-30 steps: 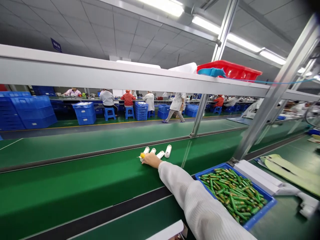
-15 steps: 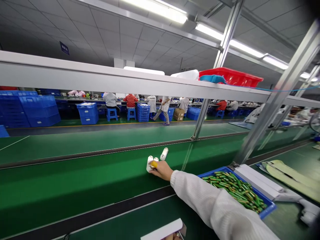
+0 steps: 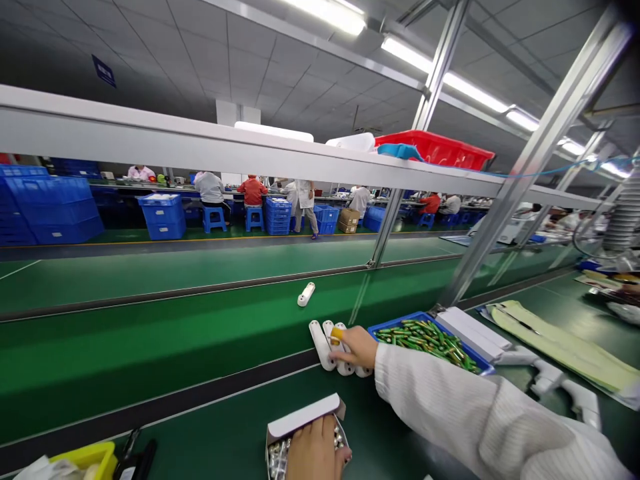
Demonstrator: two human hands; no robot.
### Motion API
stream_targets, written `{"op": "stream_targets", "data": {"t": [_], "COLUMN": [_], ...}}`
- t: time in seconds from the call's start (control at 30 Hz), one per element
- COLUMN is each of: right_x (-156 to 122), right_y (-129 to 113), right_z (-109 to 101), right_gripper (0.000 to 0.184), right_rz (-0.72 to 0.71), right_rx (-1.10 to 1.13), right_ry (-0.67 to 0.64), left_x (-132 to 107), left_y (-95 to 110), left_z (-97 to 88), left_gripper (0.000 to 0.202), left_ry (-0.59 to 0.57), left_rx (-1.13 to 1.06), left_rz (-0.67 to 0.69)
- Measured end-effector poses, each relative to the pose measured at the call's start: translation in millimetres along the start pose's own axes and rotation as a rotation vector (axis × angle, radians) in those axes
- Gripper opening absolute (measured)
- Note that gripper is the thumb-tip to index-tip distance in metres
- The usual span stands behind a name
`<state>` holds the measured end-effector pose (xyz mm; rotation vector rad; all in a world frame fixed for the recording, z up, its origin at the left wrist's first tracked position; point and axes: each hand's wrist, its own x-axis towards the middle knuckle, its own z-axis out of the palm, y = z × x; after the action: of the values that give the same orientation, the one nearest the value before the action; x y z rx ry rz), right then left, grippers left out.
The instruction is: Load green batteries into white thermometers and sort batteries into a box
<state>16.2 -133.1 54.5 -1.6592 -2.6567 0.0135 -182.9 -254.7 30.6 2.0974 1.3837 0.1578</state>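
Note:
My right hand (image 3: 354,350), with a yellow cover on one finger, is closed around white elongated plastic housings (image 3: 323,345). Several lie side by side at the belt's near edge, partly hidden by the fingers. One more white housing (image 3: 306,294) rests apart on the green belt. At the bottom, my left hand (image 3: 314,450) reaches into a small white cardboard box (image 3: 303,419) of small shiny metal parts. Its fingers are bent close together, and the fingertips are hidden, so whatever they pinch does not show.
Beside my right sleeve stands a blue tray (image 3: 483,363) of green cylindrical pieces. White flat boxes (image 3: 473,333) and a pale yellow sheet (image 3: 560,343) lie to the right. A yellow bin (image 3: 103,460) sits at lower left. Metal posts (image 3: 530,153) and a shelf (image 3: 200,150) cross ahead.
My right hand has drawn the white housings from mid-belt to its near edge, closer to me. My left hand and its box show more fully now. The view has shifted.

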Motion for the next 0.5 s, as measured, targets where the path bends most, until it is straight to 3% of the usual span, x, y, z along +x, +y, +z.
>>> {"op": "stream_targets", "data": {"t": [0.13, 0.3, 0.4, 0.5], "right_x": [59, 146, 173, 177], "right_y": [-3, -15, -24, -30], "right_z": [-14, 6, 19, 18], "right_gripper": [0.027, 0.023, 0.021, 0.018], "right_rz": [0.129, 0.187, 0.187, 0.14], "right_rx": [-0.039, -0.015, 0.004, 0.034], "right_ry": [0.067, 0.049, 0.017, 0.029], "left_x": [-5, -4, -4, -5], "left_y": [2, 2, 2, 5], "left_z": [-2.9, 0.8, 0.7, -4.0], "left_gripper": [0.035, 0.036, 0.043, 0.045], "left_ry": [0.036, 0.056, 0.055, 0.025], "left_rx": [-0.01, -0.009, -0.021, -0.033], "left_rz": [-0.02, -0.037, -0.027, -0.031]}}
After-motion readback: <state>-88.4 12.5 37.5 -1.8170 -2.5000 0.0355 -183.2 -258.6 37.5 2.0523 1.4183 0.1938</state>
